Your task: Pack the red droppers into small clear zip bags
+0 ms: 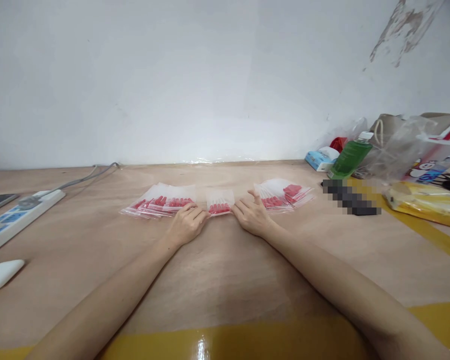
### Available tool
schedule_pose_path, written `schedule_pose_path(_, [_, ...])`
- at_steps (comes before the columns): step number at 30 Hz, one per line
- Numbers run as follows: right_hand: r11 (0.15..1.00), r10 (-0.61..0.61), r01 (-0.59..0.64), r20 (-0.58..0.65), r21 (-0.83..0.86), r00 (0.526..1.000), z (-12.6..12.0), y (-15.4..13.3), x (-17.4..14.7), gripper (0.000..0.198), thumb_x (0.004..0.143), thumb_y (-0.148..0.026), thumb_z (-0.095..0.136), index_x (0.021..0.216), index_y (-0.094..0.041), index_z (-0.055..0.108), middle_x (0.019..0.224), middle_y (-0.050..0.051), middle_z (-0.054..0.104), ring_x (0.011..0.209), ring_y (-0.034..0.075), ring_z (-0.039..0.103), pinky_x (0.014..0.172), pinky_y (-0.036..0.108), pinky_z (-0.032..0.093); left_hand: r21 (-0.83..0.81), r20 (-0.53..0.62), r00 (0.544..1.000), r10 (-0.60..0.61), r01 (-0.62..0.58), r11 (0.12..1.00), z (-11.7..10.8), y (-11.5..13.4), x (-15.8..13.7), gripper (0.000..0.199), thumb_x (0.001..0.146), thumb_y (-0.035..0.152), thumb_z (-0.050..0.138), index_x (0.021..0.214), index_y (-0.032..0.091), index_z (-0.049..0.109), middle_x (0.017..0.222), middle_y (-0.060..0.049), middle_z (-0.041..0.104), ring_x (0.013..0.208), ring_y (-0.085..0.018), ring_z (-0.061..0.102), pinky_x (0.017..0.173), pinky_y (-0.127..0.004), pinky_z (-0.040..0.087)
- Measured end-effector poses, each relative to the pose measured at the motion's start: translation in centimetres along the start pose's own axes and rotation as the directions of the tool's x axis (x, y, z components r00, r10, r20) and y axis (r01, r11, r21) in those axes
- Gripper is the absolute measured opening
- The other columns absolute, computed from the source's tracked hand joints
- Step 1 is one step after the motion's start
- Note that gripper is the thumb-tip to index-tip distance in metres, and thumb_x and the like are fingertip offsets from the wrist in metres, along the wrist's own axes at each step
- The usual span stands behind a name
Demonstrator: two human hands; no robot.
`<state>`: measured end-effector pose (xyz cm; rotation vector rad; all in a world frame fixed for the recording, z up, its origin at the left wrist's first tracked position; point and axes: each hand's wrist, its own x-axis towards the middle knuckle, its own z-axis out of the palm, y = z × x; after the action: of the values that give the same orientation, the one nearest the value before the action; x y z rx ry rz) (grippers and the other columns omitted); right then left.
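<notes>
A small clear plastic bag (220, 196) with a row of several small red pieces inside lies flat on the table between my hands. My left hand (189, 222) is closed at the bag's near left corner, its fingers pressed on the edge. At the near right corner, my right hand (252, 215) grips the edge too, with the thumb partly hidden. Just beyond my left hand, a fanned pile of similar bags (161, 200) rests on the wood. Another fanned pile of bags (283, 195), also holding red pieces, lies by my right hand.
On the left are a power strip (30, 215) with a grey cable, a phone (0, 201) and a white rounded object (3, 275). To the right stand a green bottle (350, 156) and a tissue pack (320, 160), near a yellow package (423, 202) and plastic bags. A wall (210, 90) rises behind.
</notes>
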<state>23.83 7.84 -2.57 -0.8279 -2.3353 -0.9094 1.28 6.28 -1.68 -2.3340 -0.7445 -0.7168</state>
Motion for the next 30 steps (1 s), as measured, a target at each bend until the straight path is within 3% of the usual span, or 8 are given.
schedule_pose_path(9, [0.993, 0.103, -0.109, 0.142, 0.033, 0.985, -0.2, 0.8, -0.8, 0.035, 0.091, -0.033, 0.037, 0.072, -0.016, 0.061, 0.068, 0.006, 0.060, 0.071, 0.017, 0.048, 0.096, 0.046, 0.019, -0.019, 0.028, 0.999, -0.022, 0.023, 1.000, 0.1, -0.1, -0.1, 0.024, 0.090, 0.017, 0.042, 0.071, 0.016, 0.057, 0.067, -0.002, 0.063, 0.064, -0.015, 0.058, 0.070, -0.032, 0.046])
schedule_pose_path(12, [0.988, 0.103, -0.126, 0.222, 0.088, 0.969, -0.7, 1.4, -1.2, 0.038, 0.086, -0.048, 0.041, 0.083, -0.016, 0.062, 0.088, 0.009, 0.063, 0.086, 0.021, 0.051, 0.095, 0.046, 0.020, -0.034, 0.053, 0.997, -0.050, 0.052, 0.998, 0.2, 0.1, -0.2, 0.018, 0.089, 0.018, 0.043, 0.079, 0.016, 0.058, 0.081, -0.005, 0.066, 0.071, -0.016, 0.061, 0.070, -0.031, 0.047])
schedule_pose_path(14, [0.976, 0.184, -0.207, 0.255, 0.067, 0.949, -1.1, 2.0, -1.9, 0.047, 0.083, -0.056, 0.040, 0.097, -0.016, 0.060, 0.108, 0.013, 0.058, 0.100, 0.025, 0.048, 0.096, 0.047, 0.019, -0.041, 0.066, 0.994, -0.085, 0.088, 0.995, 0.3, 0.2, -0.2, 0.017, 0.090, 0.019, 0.041, 0.088, 0.016, 0.058, 0.097, -0.007, 0.065, 0.078, -0.017, 0.062, 0.068, -0.029, 0.048])
schedule_pose_path(16, [0.934, 0.350, -0.357, 0.277, -0.023, 0.895, -1.3, 2.5, -2.6, 0.054, 0.083, -0.058, 0.037, 0.108, -0.013, 0.055, 0.118, 0.016, 0.053, 0.108, 0.029, 0.044, 0.096, 0.049, 0.018, -0.051, 0.084, 0.990, -0.115, 0.119, 0.992, 0.4, 0.2, -0.2, 0.019, 0.091, 0.017, 0.037, 0.093, 0.016, 0.056, 0.110, -0.008, 0.061, 0.081, -0.016, 0.063, 0.065, -0.025, 0.049])
schedule_pose_path(18, [0.864, 0.498, -0.491, 0.315, -0.109, 0.808, -1.3, 2.9, -3.2, 0.056, 0.085, -0.056, 0.034, 0.110, -0.010, 0.054, 0.113, 0.018, 0.056, 0.105, 0.031, 0.047, 0.095, 0.050, 0.018, -0.058, 0.105, 0.986, -0.126, 0.133, 0.989, 0.5, -0.2, -0.3, 0.021, 0.091, 0.016, 0.033, 0.093, 0.016, 0.054, 0.114, -0.007, 0.060, 0.081, -0.015, 0.064, 0.062, -0.023, 0.050])
schedule_pose_path(21, [0.825, 0.548, -0.549, 0.417, -0.131, 0.725, -1.1, 3.0, -3.5, 0.054, 0.086, -0.054, 0.033, 0.102, -0.009, 0.058, 0.099, 0.016, 0.062, 0.096, 0.028, 0.053, 0.095, 0.047, 0.020, -0.044, 0.116, 0.984, -0.136, 0.142, 0.989, 0.5, -1.3, -0.6, 0.023, 0.091, 0.013, 0.031, 0.091, 0.016, 0.054, 0.114, -0.007, 0.060, 0.086, -0.016, 0.064, 0.064, -0.024, 0.052])
schedule_pose_path(26, [0.855, 0.454, -0.518, 0.449, 0.022, 0.769, -0.8, 2.0, -2.8, 0.046, 0.086, -0.050, 0.036, 0.107, -0.014, 0.055, 0.108, 0.013, 0.059, 0.102, 0.026, 0.051, 0.098, 0.044, 0.021, -0.002, 0.125, 0.983, -0.137, 0.138, 0.990, -0.4, -3.9, -2.0, 0.023, 0.087, 0.010, 0.033, 0.088, 0.015, 0.056, 0.109, -0.011, 0.062, 0.085, -0.019, 0.064, 0.066, -0.028, 0.052])
schedule_pose_path(30, [0.847, 0.407, -0.508, 0.422, 0.158, 0.810, 0.0, -0.1, -1.4, 0.048, 0.085, -0.050, 0.038, 0.116, -0.016, 0.050, 0.118, 0.013, 0.053, 0.110, 0.027, 0.046, 0.096, 0.042, 0.028, 0.015, 0.150, 0.982, -0.119, 0.118, 0.993, -1.8, -4.8, -3.0, 0.015, 0.082, 0.018, 0.043, 0.081, 0.017, 0.058, 0.093, -0.006, 0.067, 0.081, -0.022, 0.064, 0.067, -0.033, 0.051])
